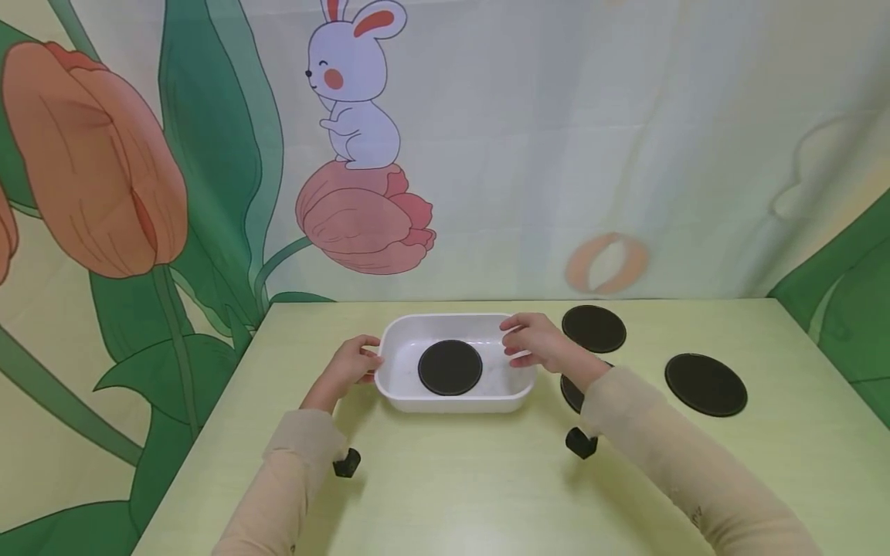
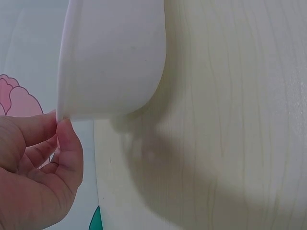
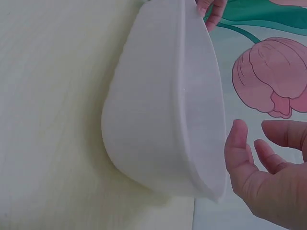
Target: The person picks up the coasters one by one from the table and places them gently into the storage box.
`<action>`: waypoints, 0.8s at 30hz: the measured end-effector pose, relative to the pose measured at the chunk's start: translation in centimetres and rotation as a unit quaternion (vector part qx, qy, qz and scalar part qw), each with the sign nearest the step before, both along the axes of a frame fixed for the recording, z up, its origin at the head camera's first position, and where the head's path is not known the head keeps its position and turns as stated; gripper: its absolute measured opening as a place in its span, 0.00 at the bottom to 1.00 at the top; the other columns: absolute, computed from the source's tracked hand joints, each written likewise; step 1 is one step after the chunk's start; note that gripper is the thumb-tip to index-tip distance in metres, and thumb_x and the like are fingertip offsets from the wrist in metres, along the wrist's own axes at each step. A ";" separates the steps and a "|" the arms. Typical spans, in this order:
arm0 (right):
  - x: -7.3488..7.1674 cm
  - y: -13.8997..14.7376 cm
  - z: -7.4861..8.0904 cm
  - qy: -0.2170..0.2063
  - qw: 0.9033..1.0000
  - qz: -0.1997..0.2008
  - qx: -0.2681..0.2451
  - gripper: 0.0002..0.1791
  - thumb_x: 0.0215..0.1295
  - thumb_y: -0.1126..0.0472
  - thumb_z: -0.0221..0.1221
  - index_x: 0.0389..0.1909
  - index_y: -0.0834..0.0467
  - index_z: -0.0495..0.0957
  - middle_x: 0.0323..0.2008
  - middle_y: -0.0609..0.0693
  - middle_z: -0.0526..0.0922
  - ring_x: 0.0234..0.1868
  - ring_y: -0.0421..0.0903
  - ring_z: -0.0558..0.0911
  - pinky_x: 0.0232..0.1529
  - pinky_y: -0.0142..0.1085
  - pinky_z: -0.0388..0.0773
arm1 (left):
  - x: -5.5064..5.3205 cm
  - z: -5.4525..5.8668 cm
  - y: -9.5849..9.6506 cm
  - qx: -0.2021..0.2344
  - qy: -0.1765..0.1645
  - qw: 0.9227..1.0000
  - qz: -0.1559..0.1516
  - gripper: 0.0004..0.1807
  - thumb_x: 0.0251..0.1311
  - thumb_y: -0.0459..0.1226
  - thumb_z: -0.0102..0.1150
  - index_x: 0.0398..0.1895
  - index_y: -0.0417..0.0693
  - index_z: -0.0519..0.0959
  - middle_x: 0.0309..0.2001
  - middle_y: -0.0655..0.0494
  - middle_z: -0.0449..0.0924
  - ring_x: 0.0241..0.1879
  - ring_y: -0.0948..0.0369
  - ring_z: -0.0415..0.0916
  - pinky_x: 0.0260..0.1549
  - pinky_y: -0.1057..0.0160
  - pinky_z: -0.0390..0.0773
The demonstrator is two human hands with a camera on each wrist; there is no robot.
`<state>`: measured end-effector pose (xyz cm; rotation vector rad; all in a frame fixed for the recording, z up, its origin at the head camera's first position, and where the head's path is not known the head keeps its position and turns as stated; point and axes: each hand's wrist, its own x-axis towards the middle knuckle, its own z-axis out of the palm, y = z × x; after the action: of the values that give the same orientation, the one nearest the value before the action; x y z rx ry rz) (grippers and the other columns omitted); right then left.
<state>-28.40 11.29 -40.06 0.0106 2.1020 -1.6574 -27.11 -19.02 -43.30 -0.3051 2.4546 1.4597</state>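
Note:
A white rectangular tray (image 1: 452,404) with rounded corners stands on the table, one round black disc (image 1: 450,367) lying flat inside it. At the tray's left end my left hand (image 1: 348,361) holds the rim; the left wrist view shows thumb and fingertips pinching the edge of the white wall (image 2: 115,57). Over the right end hovers my right hand (image 1: 538,341), its fingers loosely bent. Seen from the right wrist, that hand (image 3: 273,177) is apart from the rim, with nothing between thumb and fingers.
To the right on the pale wood-grain table (image 1: 445,471) lie a black disc (image 1: 594,329) at the back, another (image 1: 705,384) farther right, and a third (image 1: 573,394) partly hidden by my right forearm. Behind the table hangs a printed cloth (image 1: 501,154).

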 end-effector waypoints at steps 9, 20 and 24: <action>-0.1 3.8 1.1 0.011 0.999 0.038 0.022 0.23 0.60 0.66 0.49 0.56 0.66 0.60 0.38 0.53 0.71 0.39 0.49 0.74 0.36 0.36 0.78 | -0.1 -0.3 -0.1 -0.004 -0.001 1.000 -0.001 0.22 0.58 0.30 0.51 0.57 0.41 0.63 0.45 0.42 0.69 0.38 0.54 0.72 0.31 0.66 0.78; -0.2 8.5 1.0 0.014 0.998 0.048 0.032 0.23 0.61 0.64 0.50 0.55 0.66 0.59 0.36 0.51 0.69 0.34 0.45 0.74 0.34 0.36 0.77 | 0.2 0.1 -0.1 -0.001 0.001 1.000 0.000 0.22 0.58 0.30 0.50 0.57 0.41 0.63 0.45 0.42 0.69 0.39 0.53 0.72 0.31 0.67 0.78; -0.3 10.3 0.5 0.007 0.998 0.047 0.037 0.23 0.61 0.64 0.49 0.56 0.67 0.57 0.35 0.50 0.69 0.33 0.45 0.73 0.35 0.35 0.77 | 0.1 0.1 0.0 -0.003 0.004 1.000 -0.006 0.23 0.58 0.29 0.50 0.57 0.40 0.63 0.45 0.41 0.69 0.39 0.53 0.72 0.31 0.66 0.78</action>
<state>-28.66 21.61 -39.59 -0.0759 2.1400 -1.5286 -26.98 -19.05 -43.20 -0.2854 2.4620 1.4515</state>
